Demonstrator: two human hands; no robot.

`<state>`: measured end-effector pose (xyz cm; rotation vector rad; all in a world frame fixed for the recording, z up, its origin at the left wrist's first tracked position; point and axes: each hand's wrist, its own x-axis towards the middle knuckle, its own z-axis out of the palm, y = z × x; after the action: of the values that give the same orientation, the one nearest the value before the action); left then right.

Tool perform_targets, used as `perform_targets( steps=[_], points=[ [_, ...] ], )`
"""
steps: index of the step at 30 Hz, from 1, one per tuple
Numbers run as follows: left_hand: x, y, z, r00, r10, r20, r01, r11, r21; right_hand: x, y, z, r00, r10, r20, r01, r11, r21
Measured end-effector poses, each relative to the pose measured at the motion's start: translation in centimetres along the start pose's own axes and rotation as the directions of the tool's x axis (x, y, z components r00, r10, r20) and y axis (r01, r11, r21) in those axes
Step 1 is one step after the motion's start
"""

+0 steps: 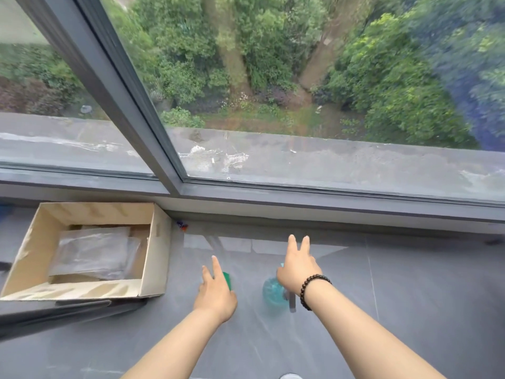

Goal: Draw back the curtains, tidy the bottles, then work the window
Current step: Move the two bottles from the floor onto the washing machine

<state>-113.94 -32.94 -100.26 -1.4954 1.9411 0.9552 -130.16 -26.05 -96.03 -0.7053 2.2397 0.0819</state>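
Blue bottle (273, 289) upright under right hand (297, 268)

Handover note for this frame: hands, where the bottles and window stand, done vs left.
Left hand: over a green-capped item on the grey sill, index finger out; grip hidden, cannot tell if it holds it.
Right hand: fingers spread, above the blue bottle; no grip visible.
Cardboard box sits left of both hands, with clear plastic packets inside.
Window: no curtain shows in front of the glass, so drawing back looks done; I cannot tell whether the sash is open.
Left: finish tidying the bottles, possibly into the box, then work the window.
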Motion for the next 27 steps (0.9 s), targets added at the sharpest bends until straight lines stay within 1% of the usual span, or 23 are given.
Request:
perform_targets(
  steps=[3, 6, 9, 13, 15, 19, 22, 27],
  points=[
    [1.3, -0.5, 0.5, 0.999, -0.011, 0.053, 0.005, 0.994, 0.11, 0.7, 0.4, 0.5, 0.999, 0.011, 0.048, -0.009, 0.999, -0.04],
    [2.1, -1.2, 0.8, 0.997, 0.02, 0.078, -0.033, 0.986, 0.164, 0.6, 0.5, 0.8, 0.998, -0.005, 0.064, 0.011, 0.995, -0.1],
    [2.5, -1.2, 0.9, 0.996, 0.069, 0.061, -0.08, 0.976, 0.201, 0.0, 0.2, 1.4, 0.997, -0.033, 0.063, 0.04, 0.994, -0.106],
    [2.1, -0.3, 0.6, 0.994, 0.109, 0.024, -0.11, 0.928, 0.357, -0.4, 0.0, 1.7, 0.998, -0.038, 0.049, 0.044, 0.992, -0.119],
    [1.9, 0.2, 0.3, 0.992, 0.125, 0.023, -0.124, 0.906, 0.405, -0.4, -0.1, 1.4, 0.998, -0.043, 0.04, 0.048, 0.989, -0.14],
    [0.9, 0.8, -1.0, 0.991, 0.134, 0.025, -0.133, 0.906, 0.401, -0.8, -1.0, -0.1, 0.998, -0.066, 0.015, 0.067, 0.986, -0.154],
    [-1.1, 1.4, -3.1, 0.991, 0.134, 0.007, -0.127, 0.916, 0.38, -2.0, -1.9, -2.6, 0.995, -0.099, -0.026, 0.092, 0.976, -0.197],
    [-7.4, 2.8, -9.1, 0.984, 0.175, -0.024, -0.157, 0.927, 0.34, -7.3, -3.7, -9.2, 0.985, -0.15, -0.083, 0.127, 0.963, -0.236]
  ],
)
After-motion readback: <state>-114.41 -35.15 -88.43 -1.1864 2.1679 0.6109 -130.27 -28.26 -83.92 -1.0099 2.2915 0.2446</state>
